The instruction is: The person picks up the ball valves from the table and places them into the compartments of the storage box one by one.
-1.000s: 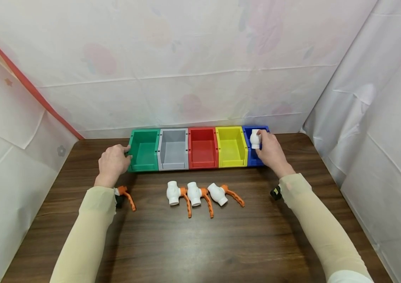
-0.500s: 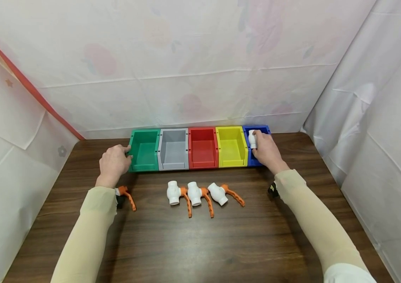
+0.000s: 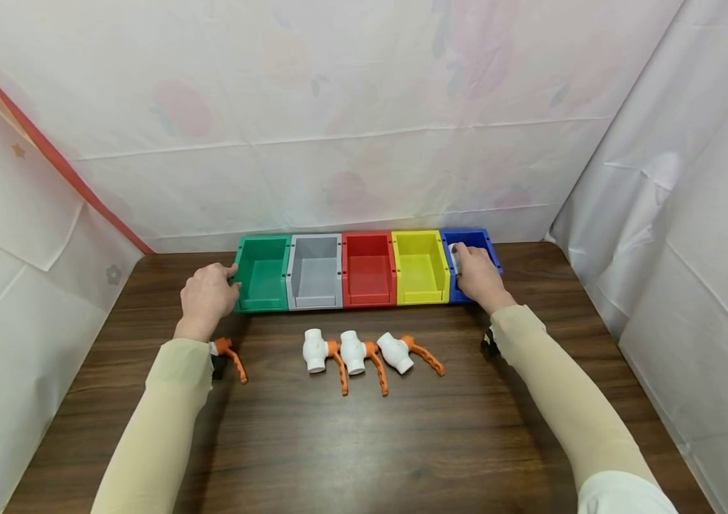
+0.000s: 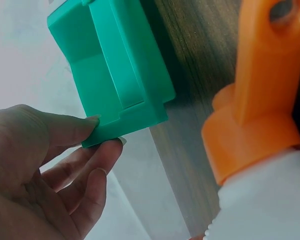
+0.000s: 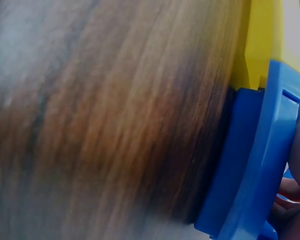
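My left hand [image 3: 208, 296] pinches the side wall of the green bin [image 4: 135, 117], thumb over the rim and fingers outside, as the left wrist view shows. Down in the blue bin [image 3: 467, 237] at the row's right end, my right hand [image 3: 481, 275] holds a white ball valve [image 3: 455, 258]. Only a sliver of its body shows past the fingers; the rest is hidden. In the right wrist view, part of the right hand appears behind the blue bin's wall. Beside my left wrist lies another ball valve [image 4: 255, 130], its orange lever pointing toward me.
Grey [image 3: 315, 302], red [image 3: 369, 296] and yellow [image 3: 422, 296] bins stand joined between the green and blue ones. Before them on the wooden table [image 3: 364, 442] lie three white ball valves [image 3: 352, 353] with orange levers. A pale curtain [image 3: 364, 171] hangs behind.
My right hand has moved left and lower into the blue bin with the ball valve, which is now mostly out of sight. The left hand has stayed at the green bin.
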`<control>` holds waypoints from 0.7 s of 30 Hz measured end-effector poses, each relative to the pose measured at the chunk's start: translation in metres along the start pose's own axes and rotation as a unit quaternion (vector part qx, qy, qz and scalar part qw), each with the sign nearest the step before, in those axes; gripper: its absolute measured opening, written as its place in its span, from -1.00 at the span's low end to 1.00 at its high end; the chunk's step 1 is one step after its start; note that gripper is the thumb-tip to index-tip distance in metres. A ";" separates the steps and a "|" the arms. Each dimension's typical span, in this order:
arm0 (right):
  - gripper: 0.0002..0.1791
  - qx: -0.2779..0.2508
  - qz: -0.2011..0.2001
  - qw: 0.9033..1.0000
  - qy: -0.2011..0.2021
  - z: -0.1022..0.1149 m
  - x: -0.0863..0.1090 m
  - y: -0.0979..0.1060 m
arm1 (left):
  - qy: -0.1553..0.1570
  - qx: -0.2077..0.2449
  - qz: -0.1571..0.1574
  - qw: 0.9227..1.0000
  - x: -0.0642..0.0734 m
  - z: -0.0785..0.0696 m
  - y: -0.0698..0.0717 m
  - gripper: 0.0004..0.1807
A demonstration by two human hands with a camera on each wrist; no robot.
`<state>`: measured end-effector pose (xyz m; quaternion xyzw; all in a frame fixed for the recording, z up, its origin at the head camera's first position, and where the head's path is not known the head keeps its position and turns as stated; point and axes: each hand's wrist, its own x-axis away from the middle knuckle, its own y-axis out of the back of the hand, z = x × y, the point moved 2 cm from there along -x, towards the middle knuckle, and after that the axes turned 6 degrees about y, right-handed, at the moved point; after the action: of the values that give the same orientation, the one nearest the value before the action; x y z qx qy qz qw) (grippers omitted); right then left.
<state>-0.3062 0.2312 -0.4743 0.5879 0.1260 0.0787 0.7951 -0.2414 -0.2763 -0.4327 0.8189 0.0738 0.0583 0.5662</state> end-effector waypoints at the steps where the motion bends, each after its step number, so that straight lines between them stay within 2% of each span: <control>1: -0.37 0.002 0.001 1.000 -0.001 0.000 0.000 -0.001 | 0.000 0.000 0.000 1.000 0.000 0.000 0.000 -0.49; 9: -0.39 0.014 0.017 1.000 -0.006 -0.002 -0.004 -0.005 | -0.002 -0.003 -0.003 1.000 -0.002 0.001 0.000 -0.50; 21: -0.35 0.021 0.020 0.999 -0.026 0.001 -0.006 -0.006 | -0.004 -0.004 -0.003 1.000 -0.002 0.000 0.000 -0.50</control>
<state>-0.3121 0.2272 -0.4795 0.6090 0.0948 0.0764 0.7838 -0.2431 -0.2769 -0.4325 0.8168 0.0738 0.0541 0.5696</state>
